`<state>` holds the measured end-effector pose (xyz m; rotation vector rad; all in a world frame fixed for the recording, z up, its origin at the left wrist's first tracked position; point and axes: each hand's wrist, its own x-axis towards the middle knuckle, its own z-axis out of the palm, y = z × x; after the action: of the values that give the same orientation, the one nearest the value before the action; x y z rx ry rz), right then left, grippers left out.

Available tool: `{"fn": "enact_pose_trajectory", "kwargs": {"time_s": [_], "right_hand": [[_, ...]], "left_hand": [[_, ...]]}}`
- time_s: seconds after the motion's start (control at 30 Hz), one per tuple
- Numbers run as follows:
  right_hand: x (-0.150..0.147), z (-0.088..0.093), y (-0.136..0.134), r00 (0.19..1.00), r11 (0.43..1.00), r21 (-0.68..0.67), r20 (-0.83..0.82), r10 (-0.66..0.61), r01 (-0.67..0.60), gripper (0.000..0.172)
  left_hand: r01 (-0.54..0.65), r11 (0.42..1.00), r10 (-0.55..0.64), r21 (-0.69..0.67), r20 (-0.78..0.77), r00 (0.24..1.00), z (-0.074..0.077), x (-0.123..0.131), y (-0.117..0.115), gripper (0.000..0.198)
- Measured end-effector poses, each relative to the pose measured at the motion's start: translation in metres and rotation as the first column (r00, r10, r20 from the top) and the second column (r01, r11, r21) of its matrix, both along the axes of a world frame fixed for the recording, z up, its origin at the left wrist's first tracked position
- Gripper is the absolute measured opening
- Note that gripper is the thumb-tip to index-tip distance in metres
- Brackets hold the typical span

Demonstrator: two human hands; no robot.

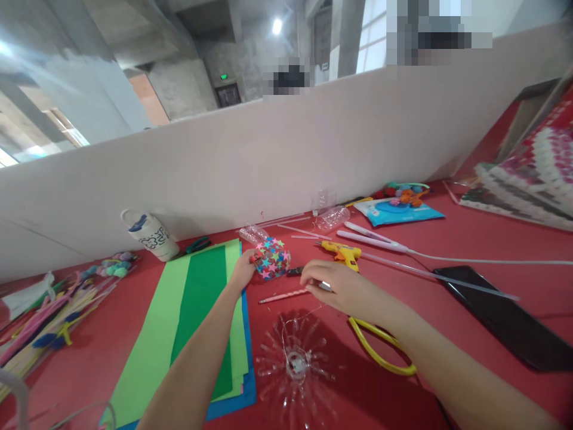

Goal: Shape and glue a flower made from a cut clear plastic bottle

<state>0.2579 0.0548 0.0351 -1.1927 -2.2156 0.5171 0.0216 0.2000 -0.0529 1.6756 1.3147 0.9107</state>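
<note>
My left hand (244,270) is closed on the side of a round object covered in colourful stars (271,259), which rests near the paper stack. My right hand (326,279) has its fingers curled downward over the table. A small silvery piece shows beneath these fingers, and a black-ended tool (294,272) lies by the fingertips; whether they are one thing I cannot tell. Just below both hands lies a pink-and-white striped stick (284,295). Nearer me sits a clear plastic piece cut into splayed strips (296,363), with a thin wire on it.
A yellow glue gun (342,252) lies beyond my right hand, a yellow looped handle (380,349) under my right forearm. Green paper sheets (201,310) are at left, with a white cup (154,239) behind. A black phone-like slab (501,316) lies right. A white partition (215,173) bounds the back.
</note>
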Motion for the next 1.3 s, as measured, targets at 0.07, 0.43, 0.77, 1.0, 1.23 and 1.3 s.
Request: {"fn": "enact_pose_trajectory", "kwargs": {"time_s": [0.07, 0.43, 0.77, 1.0, 1.23, 1.3], "right_hand": [[0.001, 0.002, 0.001, 1.000, 1.000, -0.016, 0.012, -0.004, 0.004, 0.014], [0.005, 0.017, -0.013, 0.988, 0.995, -0.066, 0.131, 0.083, -0.075, 0.014], [-0.014, -0.018, -0.020, 0.982, 0.991, -0.085, 0.146, 0.116, -0.104, 0.032], [-0.013, -0.037, -0.025, 0.974, 1.000, -0.020, 0.224, -0.013, 0.018, 0.018], [-0.022, -0.008, -0.044, 0.974, 0.989, 0.125, 0.201, -0.109, 0.084, 0.016], [-0.023, -0.005, -0.049, 0.973, 0.983, 0.164, 0.203, -0.110, 0.076, 0.015]], "left_hand": [[-0.021, 1.000, 0.021, -0.011, 0.033, 0.999, 0.005, -0.002, 0.001, 0.035], [-0.196, 0.976, 0.193, 0.095, 0.041, 0.980, 0.045, -0.017, -0.111, 0.023], [0.030, 0.994, -0.019, 0.107, -0.104, 0.994, 0.063, -0.016, -0.210, 0.007], [0.047, 0.990, -0.038, 0.130, -0.067, 0.997, 0.064, -0.005, -0.209, 0.004], [0.092, 0.985, -0.064, 0.149, -0.178, 0.982, 0.061, -0.003, -0.221, 0.004], [0.065, 0.981, -0.028, 0.182, -0.202, 0.979, 0.059, -0.003, -0.224, 0.007]]}}
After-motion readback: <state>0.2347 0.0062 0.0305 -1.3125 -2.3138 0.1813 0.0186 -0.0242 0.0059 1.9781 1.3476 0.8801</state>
